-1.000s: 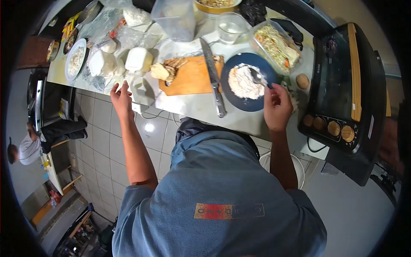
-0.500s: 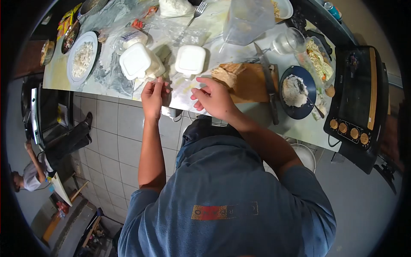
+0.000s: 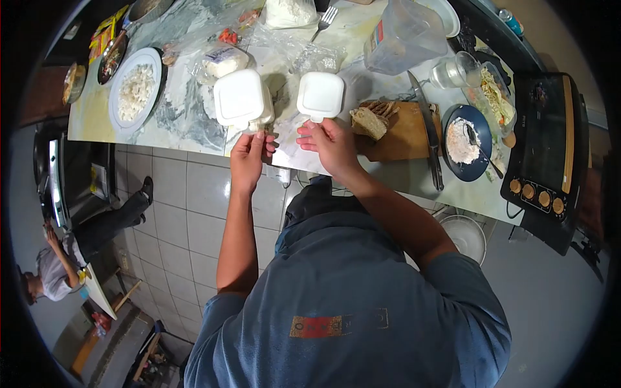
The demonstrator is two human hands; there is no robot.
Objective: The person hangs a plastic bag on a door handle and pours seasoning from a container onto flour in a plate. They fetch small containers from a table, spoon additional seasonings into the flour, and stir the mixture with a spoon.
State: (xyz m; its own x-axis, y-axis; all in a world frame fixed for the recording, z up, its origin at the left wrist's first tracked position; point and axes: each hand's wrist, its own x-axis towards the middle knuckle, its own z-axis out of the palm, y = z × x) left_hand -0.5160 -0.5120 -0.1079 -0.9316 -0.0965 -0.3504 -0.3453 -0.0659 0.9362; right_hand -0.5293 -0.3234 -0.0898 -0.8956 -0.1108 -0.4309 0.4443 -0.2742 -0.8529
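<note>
My left hand [image 3: 249, 158] is at the table's front edge, just below a larger white container with a square white lid [image 3: 239, 97]. Its fingers are loosely bent, slightly apart, with the tips near the container's front tab; I cannot tell whether they touch it. My right hand [image 3: 333, 149] hovers by the front tab of a smaller square white lid [image 3: 321, 94]. The thumb is close to that tab and the curled fingers are apart, holding nothing visible. To the right, a cut piece of bread [image 3: 369, 123] lies on a wooden cutting board [image 3: 401, 139], with a long knife [image 3: 427, 123] along its right side.
A white plate of pale chunks [image 3: 134, 90] stands at left. Behind are a bag of white powder [image 3: 288, 13], a fork [image 3: 325, 22] and a clear plastic tub [image 3: 407, 39]. A dark plate with white powder [image 3: 464, 142] and a toaster oven [image 3: 540, 142] stand at right.
The view has shifted, so the table things sit further right. My right hand has come up closer to the smaller lid's tab. My left hand stays near the larger container.
</note>
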